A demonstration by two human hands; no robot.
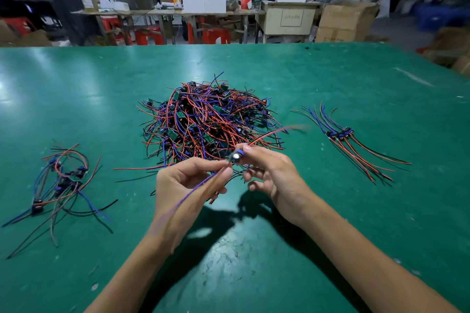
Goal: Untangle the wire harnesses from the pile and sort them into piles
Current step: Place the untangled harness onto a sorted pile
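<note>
One harness (236, 157) is being pinched by both hands (188, 180) (269, 173), so it's probably best being teased free of the pile (208, 119) slowly.

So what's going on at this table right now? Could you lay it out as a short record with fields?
surface: green table mat
middle: big tangled pile of red, blue and black wire harnesses
left side: loose group of a few harnesses
right side: neat bundle, wires lying parallel
in hand: one harness held above the mat, near the pile's front edge
left hand: pinches its blue wire
right hand: pinches its small component
background: people at other workbenches, blurred
</note>
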